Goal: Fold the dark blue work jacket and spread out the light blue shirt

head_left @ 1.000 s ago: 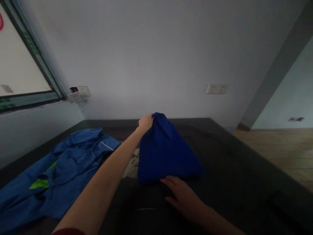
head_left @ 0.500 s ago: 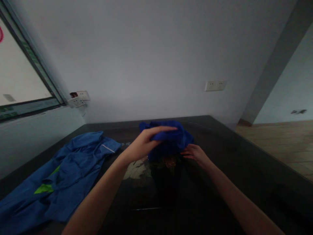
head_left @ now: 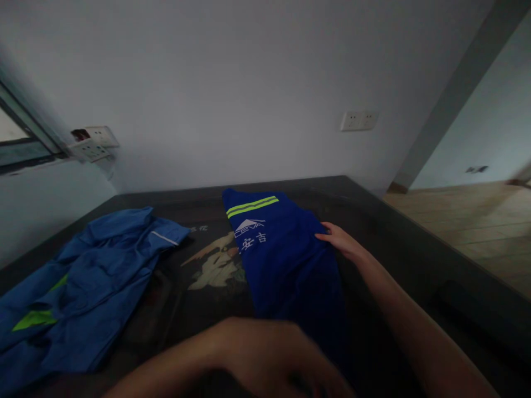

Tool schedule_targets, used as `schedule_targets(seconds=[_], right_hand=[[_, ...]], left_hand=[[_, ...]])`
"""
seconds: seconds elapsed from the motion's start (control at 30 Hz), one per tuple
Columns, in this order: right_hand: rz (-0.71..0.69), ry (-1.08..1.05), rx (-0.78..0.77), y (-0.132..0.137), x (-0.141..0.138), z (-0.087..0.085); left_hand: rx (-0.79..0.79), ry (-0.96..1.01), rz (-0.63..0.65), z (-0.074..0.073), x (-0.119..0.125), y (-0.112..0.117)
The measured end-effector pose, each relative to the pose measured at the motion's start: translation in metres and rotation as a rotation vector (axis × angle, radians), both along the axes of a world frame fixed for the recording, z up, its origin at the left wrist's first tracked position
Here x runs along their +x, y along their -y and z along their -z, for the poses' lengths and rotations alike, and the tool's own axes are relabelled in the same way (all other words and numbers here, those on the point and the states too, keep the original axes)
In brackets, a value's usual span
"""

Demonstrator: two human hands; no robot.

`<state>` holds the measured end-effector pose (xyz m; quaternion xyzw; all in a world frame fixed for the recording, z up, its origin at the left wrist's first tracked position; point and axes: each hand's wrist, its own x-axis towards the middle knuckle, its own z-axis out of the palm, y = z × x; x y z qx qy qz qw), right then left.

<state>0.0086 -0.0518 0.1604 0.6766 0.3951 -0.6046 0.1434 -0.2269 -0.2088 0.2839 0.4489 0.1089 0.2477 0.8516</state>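
A bright blue work garment (head_left: pixel 286 260) lies spread on the dark table, with a yellow-green and grey stripe, a white logo and white characters near its far left edge. My right hand (head_left: pixel 342 242) pinches its right edge between thumb and fingers. Close to me, my left hand (head_left: pixel 269 354) is over the garment's near end, blurred, with its fingers bent down and partly out of frame; whether they grip cloth I cannot tell. To the left lies another blue garment (head_left: pixel 108 271), rumpled, with lime-green patches and a white strip, touched by neither hand.
The dark table (head_left: pixel 390 265) has a painted bird-like figure (head_left: pixel 218 268) on its top. A long dark object (head_left: pixel 477 315) lies near its right edge. Behind are a wall with sockets (head_left: pixel 359 121) and, at left, a loose-looking socket box (head_left: pixel 89 148).
The bunched blue garment has been laid out flat, its stripe and lettering now showing. My left hand has come back toward me. My right hand stays on the right side; the view has shifted.
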Motion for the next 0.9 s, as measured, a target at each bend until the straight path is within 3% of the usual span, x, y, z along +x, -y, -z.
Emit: schedule_targets(seconds=[0.13, 0.2, 0.27, 0.37, 0.5, 0.63, 0.8, 0.9], right_hand=[[0.034, -0.066, -0.130, -0.005, -0.013, -0.013], [0.041, -0.090, -0.193, -0.006, -0.021, -0.020], [0.042, -0.108, -0.197, -0.005, -0.029, -0.026], [-0.032, -0.157, -0.221, -0.003, -0.038, -0.033], [-0.307, -0.222, -0.226, 0.003, -0.045, -0.036], [-0.506, -0.142, -0.112, 0.018, -0.048, -0.031], [-0.641, -0.037, 0.095, 0.019, -0.040, -0.030], [-0.644, -0.003, 0.171, 0.004, -0.018, -0.040]], left_hand=[[-0.309, -0.570, -0.471, 0.063, 0.007, -0.009], [-0.406, -0.664, -0.509, 0.089, 0.018, -0.004], [-0.477, -0.618, -0.443, 0.104, 0.031, 0.005], [-0.488, -0.578, -0.387, 0.106, 0.045, 0.018], [-0.481, -0.573, -0.442, 0.097, 0.050, 0.021], [-0.684, -0.528, -0.482, 0.092, 0.043, 0.015], [-0.779, -0.541, -0.702, 0.095, 0.023, 0.022], [-0.883, -0.651, -0.785, 0.095, -0.011, 0.038]])
